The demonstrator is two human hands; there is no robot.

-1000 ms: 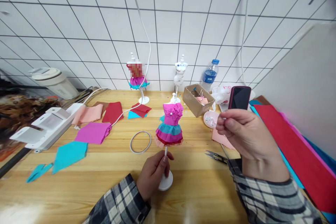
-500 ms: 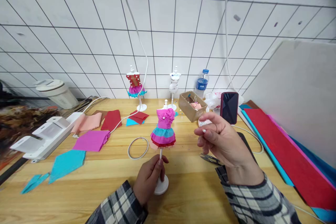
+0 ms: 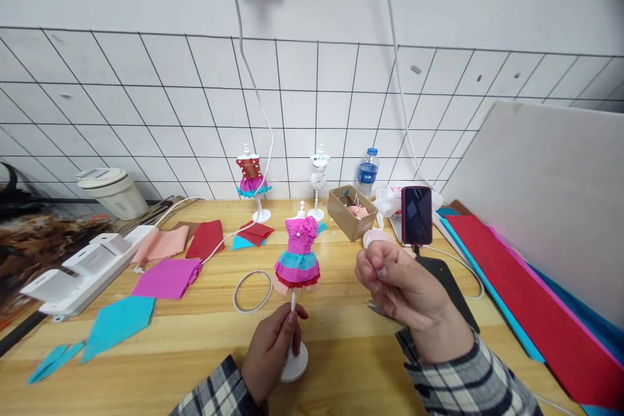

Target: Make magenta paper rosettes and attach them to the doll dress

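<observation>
My left hand [image 3: 273, 346] is wrapped round the white post of a small dress form stand, just above its round base [image 3: 295, 364]. On the form is a crepe paper dress [image 3: 299, 260], with a magenta bodice, ruffled flowers, a pearl at the chest and a tiered blue, magenta and red skirt. To the right, apart from the dress, my right hand [image 3: 404, 286] hovers with its thumb pressed to curled fingers. A small white bead seen there a moment ago is hidden now inside that pinch. Thread snips [image 3: 377, 309] lie partly behind this hand.
Two more dress forms, one dressed [image 3: 251, 172] and one white [image 3: 319, 175], stand at the wall. Nearby are a cardboard box [image 3: 344, 221], a bottle [image 3: 367, 172], a phone [image 3: 416, 216] and a ring [image 3: 252, 291]. Folded paper [image 3: 167, 277] lies left, long sheets [image 3: 531, 292] right.
My right hand's fingers have curled tighter, and the white bead between them has gone out of sight. The view has tilted upward. My left hand keeps its hold on the post.
</observation>
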